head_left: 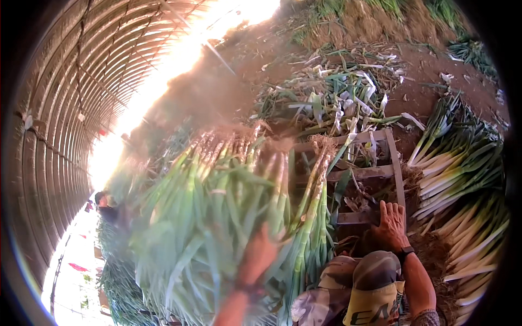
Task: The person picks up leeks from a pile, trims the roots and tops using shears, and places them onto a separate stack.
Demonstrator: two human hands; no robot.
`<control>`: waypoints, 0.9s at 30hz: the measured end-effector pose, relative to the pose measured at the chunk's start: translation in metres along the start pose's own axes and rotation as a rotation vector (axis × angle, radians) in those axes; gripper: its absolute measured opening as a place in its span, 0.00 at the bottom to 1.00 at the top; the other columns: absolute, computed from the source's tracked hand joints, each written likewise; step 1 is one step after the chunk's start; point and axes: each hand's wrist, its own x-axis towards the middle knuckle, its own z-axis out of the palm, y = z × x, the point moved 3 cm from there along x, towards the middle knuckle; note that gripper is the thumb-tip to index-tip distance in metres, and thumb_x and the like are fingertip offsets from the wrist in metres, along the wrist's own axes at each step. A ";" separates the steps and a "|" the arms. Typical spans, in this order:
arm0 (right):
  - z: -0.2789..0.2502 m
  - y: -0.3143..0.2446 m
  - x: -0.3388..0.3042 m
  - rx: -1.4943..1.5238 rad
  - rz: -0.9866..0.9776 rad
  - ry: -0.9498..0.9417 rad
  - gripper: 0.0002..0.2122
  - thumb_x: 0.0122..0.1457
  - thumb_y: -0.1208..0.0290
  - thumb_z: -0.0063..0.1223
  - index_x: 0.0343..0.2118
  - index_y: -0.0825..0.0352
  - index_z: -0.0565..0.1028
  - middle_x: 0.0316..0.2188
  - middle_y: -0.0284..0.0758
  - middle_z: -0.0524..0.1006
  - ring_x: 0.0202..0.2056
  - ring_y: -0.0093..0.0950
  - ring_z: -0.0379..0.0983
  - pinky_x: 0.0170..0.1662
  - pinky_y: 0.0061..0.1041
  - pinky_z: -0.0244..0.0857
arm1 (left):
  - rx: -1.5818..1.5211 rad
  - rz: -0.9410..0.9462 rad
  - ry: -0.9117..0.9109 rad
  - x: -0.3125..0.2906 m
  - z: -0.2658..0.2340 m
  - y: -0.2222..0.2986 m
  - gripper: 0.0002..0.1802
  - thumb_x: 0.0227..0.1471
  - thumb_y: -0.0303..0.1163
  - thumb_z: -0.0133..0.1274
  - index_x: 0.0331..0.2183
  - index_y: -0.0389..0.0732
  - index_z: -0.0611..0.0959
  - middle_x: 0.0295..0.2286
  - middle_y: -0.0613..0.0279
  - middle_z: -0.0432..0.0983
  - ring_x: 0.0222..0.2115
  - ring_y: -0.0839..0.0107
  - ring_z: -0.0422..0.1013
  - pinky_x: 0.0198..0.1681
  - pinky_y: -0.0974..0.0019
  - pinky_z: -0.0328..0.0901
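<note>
Across the middle of the view lies a heap of leeks [190, 217], roots at the far end and leaves drooping toward the person, an alignment that probably makes one stalk easy to part from the rest. Motion blurs the left hand [265, 244] over the leaves, so I can't make out how far its fingers are spread or whether they grip anything. Just beside the heap's right edge, the right hand [392, 221] is spread, fingers nearly straight, near the rail of a frame [398, 168], perhaps to steady the body; no hold shows, though its palm is hidden. Both hands sit close to the bent knees [375, 271], which suggests a low seat. White stalks [435, 187] lie well apart at the right, laid side by side, likely to keep them tidy. Loose scraps [342, 98] cover the soil [212, 92] beyond the frame.
</note>
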 end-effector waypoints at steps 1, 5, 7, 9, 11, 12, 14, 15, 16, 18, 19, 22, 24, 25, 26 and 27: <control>0.001 0.001 0.000 0.005 0.002 -0.013 0.35 0.41 0.63 0.65 0.53 0.73 0.67 0.41 0.44 0.68 0.46 0.41 0.63 0.55 0.39 0.54 | -0.046 -0.102 -0.022 0.004 -0.012 0.009 0.45 0.56 0.56 0.54 0.63 0.34 0.62 0.52 0.30 0.69 0.51 0.37 0.68 0.54 0.48 0.65; 0.002 0.007 0.005 0.046 -0.019 -0.081 0.32 0.41 0.63 0.65 0.50 0.73 0.68 0.41 0.46 0.70 0.46 0.44 0.64 0.54 0.40 0.56 | -0.129 -0.152 -0.045 0.017 -0.014 -0.015 0.42 0.55 0.47 0.56 0.62 0.34 0.63 0.56 0.35 0.67 0.55 0.41 0.66 0.59 0.52 0.62; -0.007 0.013 0.007 0.061 -0.051 -0.115 0.31 0.42 0.62 0.65 0.49 0.73 0.68 0.40 0.46 0.71 0.45 0.44 0.65 0.52 0.40 0.58 | -0.226 -0.191 -0.099 0.021 -0.018 -0.015 0.40 0.54 0.44 0.56 0.62 0.34 0.64 0.57 0.40 0.66 0.56 0.42 0.65 0.60 0.53 0.62; -0.020 0.011 0.013 0.086 -0.091 -0.151 0.30 0.43 0.61 0.65 0.48 0.73 0.68 0.40 0.46 0.71 0.45 0.45 0.66 0.51 0.40 0.60 | -0.235 -0.058 0.000 0.018 -0.016 -0.014 0.39 0.53 0.43 0.57 0.61 0.34 0.66 0.57 0.41 0.67 0.57 0.43 0.64 0.61 0.53 0.60; -0.036 0.004 0.018 0.216 -0.015 -0.339 0.28 0.46 0.59 0.65 0.45 0.72 0.69 0.38 0.48 0.72 0.43 0.46 0.68 0.48 0.42 0.64 | -0.209 0.034 0.136 0.014 -0.010 0.001 0.34 0.53 0.42 0.58 0.58 0.36 0.71 0.54 0.46 0.70 0.56 0.47 0.66 0.58 0.53 0.62; -0.062 0.009 0.013 0.202 -0.002 -0.296 0.24 0.49 0.57 0.65 0.40 0.73 0.70 0.35 0.49 0.75 0.38 0.48 0.72 0.43 0.43 0.67 | -0.095 0.179 0.129 0.024 -0.007 0.024 0.31 0.53 0.41 0.58 0.55 0.37 0.73 0.52 0.49 0.72 0.55 0.50 0.67 0.56 0.53 0.63; -0.070 -0.009 0.027 0.317 0.019 -0.436 0.24 0.49 0.57 0.65 0.38 0.73 0.71 0.32 0.49 0.75 0.35 0.48 0.73 0.41 0.42 0.67 | 0.094 0.330 0.119 0.020 -0.011 0.057 0.23 0.54 0.40 0.58 0.49 0.41 0.78 0.46 0.55 0.76 0.50 0.54 0.70 0.52 0.53 0.64; -0.075 -0.022 0.036 0.409 0.044 -0.566 0.23 0.49 0.56 0.65 0.36 0.73 0.72 0.30 0.48 0.76 0.33 0.48 0.73 0.39 0.41 0.68 | 0.091 0.312 0.115 0.023 -0.004 0.062 0.23 0.54 0.40 0.58 0.49 0.41 0.78 0.46 0.55 0.76 0.50 0.54 0.70 0.52 0.53 0.64; -0.081 -0.025 0.039 0.435 0.052 -0.603 0.24 0.50 0.54 0.65 0.37 0.73 0.75 0.28 0.48 0.78 0.30 0.44 0.75 0.37 0.39 0.68 | 0.024 0.320 0.080 0.029 0.005 0.071 0.21 0.54 0.39 0.58 0.47 0.41 0.78 0.45 0.54 0.76 0.49 0.54 0.71 0.52 0.52 0.65; -0.099 -0.046 0.045 0.487 0.101 -0.674 0.24 0.50 0.54 0.65 0.40 0.73 0.76 0.29 0.47 0.79 0.31 0.42 0.76 0.37 0.38 0.68 | 0.009 0.267 -0.036 0.053 0.041 0.076 0.15 0.54 0.37 0.56 0.41 0.40 0.78 0.42 0.49 0.77 0.42 0.50 0.74 0.47 0.47 0.67; -0.132 -0.044 0.038 0.493 0.217 -0.676 0.26 0.51 0.54 0.65 0.43 0.72 0.77 0.30 0.47 0.79 0.31 0.40 0.76 0.38 0.37 0.68 | -0.037 0.361 -0.029 0.072 0.054 0.105 0.15 0.54 0.37 0.56 0.41 0.40 0.78 0.42 0.49 0.77 0.42 0.50 0.74 0.47 0.47 0.67; -0.108 -0.054 0.039 0.589 0.007 -0.765 0.27 0.52 0.53 0.63 0.48 0.70 0.77 0.33 0.47 0.81 0.34 0.39 0.78 0.41 0.36 0.70 | 0.006 0.303 0.121 0.074 0.074 0.088 0.13 0.53 0.34 0.54 0.39 0.39 0.75 0.39 0.46 0.77 0.37 0.46 0.75 0.42 0.44 0.69; -0.117 -0.064 0.038 0.527 -0.037 -0.745 0.27 0.51 0.55 0.65 0.48 0.72 0.76 0.35 0.49 0.80 0.36 0.38 0.78 0.43 0.35 0.70 | -0.088 0.175 0.126 0.085 0.088 0.089 0.17 0.52 0.32 0.53 0.44 0.38 0.74 0.39 0.46 0.77 0.37 0.44 0.75 0.43 0.45 0.70; -0.115 -0.062 0.038 0.524 -0.032 -0.744 0.27 0.51 0.55 0.65 0.48 0.72 0.76 0.35 0.49 0.80 0.36 0.38 0.78 0.43 0.35 0.70 | -0.091 0.180 0.124 0.091 0.092 0.088 0.17 0.52 0.32 0.53 0.44 0.38 0.74 0.39 0.46 0.77 0.37 0.44 0.75 0.43 0.45 0.70; -0.110 -0.060 0.038 0.489 -0.043 -0.719 0.27 0.51 0.54 0.66 0.46 0.73 0.76 0.34 0.50 0.80 0.36 0.41 0.77 0.42 0.36 0.70 | -0.146 0.094 0.100 0.099 0.094 0.080 0.18 0.52 0.32 0.53 0.45 0.37 0.73 0.40 0.45 0.76 0.40 0.45 0.75 0.45 0.46 0.69; -0.106 -0.056 0.038 0.454 -0.050 -0.695 0.28 0.50 0.53 0.66 0.45 0.74 0.76 0.33 0.51 0.79 0.35 0.44 0.77 0.41 0.37 0.70 | -0.202 0.009 0.072 0.105 0.098 0.074 0.20 0.52 0.33 0.53 0.46 0.37 0.73 0.42 0.45 0.76 0.42 0.46 0.74 0.47 0.46 0.68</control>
